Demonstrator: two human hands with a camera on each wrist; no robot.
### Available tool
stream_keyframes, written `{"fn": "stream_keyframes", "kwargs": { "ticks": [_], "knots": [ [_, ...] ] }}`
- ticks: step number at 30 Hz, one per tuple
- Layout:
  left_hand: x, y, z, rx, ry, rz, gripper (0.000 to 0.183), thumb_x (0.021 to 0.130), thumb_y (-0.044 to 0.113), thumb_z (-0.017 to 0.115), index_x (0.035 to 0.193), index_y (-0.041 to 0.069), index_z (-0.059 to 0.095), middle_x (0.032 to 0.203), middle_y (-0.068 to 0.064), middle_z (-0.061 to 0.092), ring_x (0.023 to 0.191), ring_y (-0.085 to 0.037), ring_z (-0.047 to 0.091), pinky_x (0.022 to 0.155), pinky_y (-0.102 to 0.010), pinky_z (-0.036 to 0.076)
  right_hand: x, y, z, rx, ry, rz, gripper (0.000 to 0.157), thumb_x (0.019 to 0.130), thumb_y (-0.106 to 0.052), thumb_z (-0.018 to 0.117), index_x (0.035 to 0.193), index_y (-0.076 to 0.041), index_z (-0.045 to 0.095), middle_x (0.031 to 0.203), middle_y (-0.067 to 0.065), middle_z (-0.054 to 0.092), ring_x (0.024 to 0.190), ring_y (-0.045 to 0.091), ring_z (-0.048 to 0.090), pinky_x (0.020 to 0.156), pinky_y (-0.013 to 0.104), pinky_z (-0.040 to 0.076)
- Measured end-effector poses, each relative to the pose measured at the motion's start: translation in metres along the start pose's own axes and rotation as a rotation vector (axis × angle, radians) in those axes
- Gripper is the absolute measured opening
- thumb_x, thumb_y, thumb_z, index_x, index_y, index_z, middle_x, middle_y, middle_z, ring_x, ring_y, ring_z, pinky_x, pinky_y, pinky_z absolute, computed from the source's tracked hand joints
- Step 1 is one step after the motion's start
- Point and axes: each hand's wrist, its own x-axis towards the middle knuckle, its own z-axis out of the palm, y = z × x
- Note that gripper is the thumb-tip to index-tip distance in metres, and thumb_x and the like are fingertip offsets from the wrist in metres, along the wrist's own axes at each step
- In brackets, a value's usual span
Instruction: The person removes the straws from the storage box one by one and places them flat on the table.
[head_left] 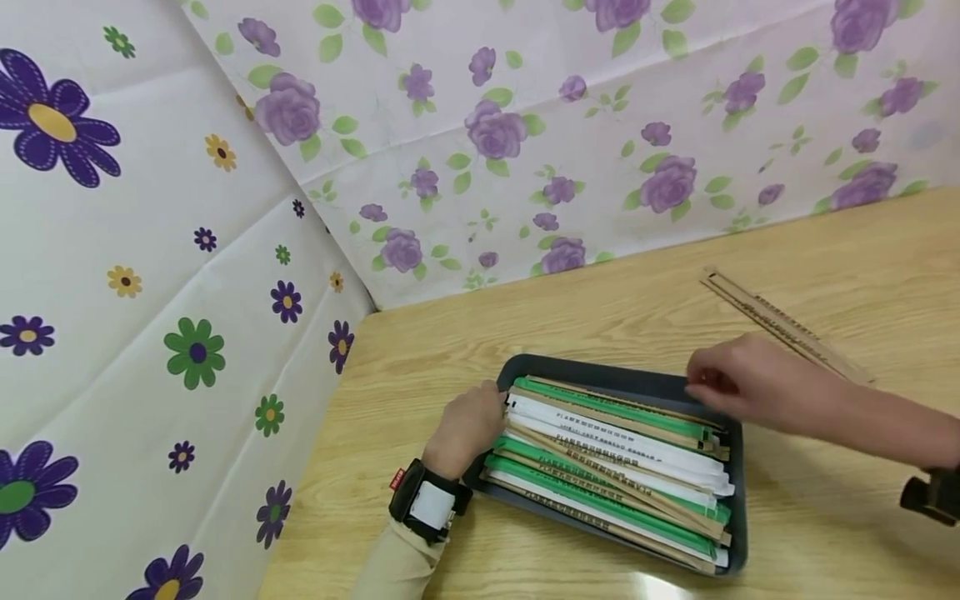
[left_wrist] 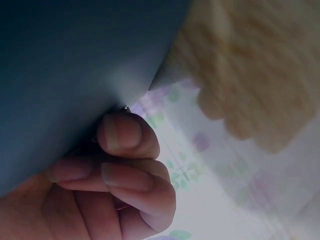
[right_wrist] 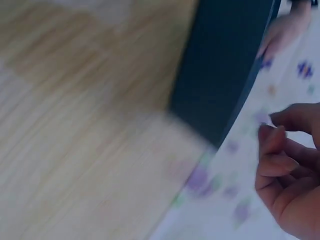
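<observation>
A dark grey plastic bin (head_left: 738,508) stands on the table, filled with long paper-wrapped straws (head_left: 600,467) in green, white and brown sleeves with black print. At the bin's left end my left hand (head_left: 468,425) grips the rim; its curled fingers (left_wrist: 130,132) show against the dark wall in the left wrist view. Over the far right corner of the bin hovers my right hand (head_left: 738,379), fingers loosely curled. In the right wrist view that hand (right_wrist: 295,175) appears apart from the bin, with nothing between thumb and fingers.
Beyond the right hand, a few brown-wrapped straws (head_left: 780,321) lie on the wooden table (head_left: 420,367). Flower-printed sheets (head_left: 480,167) rise along the table's back and left edges. A strapped device (head_left: 431,504) sits on the left wrist, and another dark device (head_left: 933,496) on the right.
</observation>
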Motion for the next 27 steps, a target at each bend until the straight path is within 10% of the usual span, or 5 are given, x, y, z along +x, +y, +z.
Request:
{"fn": "stream_keyframes", "kwargs": {
  "ticks": [8,27],
  "knots": [
    [0.002,0.0,0.002,-0.003,-0.003,0.013,0.027,0.105,0.02,0.044,0.102,-0.003,0.058,0.069,-0.01,0.05,0.053,-0.02,0.051,0.049,-0.033,0.041,0.012,-0.045,0.029,0.08,-0.295,-0.032,0.018,0.088,-0.011,0.071,0.075,-0.02,0.062,0.063,-0.018,0.049,0.051,-0.006,0.039,0.047,0.019,0.037],
    [0.0,-0.001,0.001,0.057,0.005,0.011,0.023,0.101,0.019,0.054,0.098,-0.003,0.056,0.064,-0.009,0.046,0.049,-0.02,0.049,0.046,-0.031,0.04,0.02,-0.057,0.052,0.006,-0.337,0.004,0.029,0.083,-0.007,0.071,0.068,-0.019,0.05,0.056,-0.012,0.04,0.046,-0.001,0.035,0.043,0.019,0.03]
  ]
}}
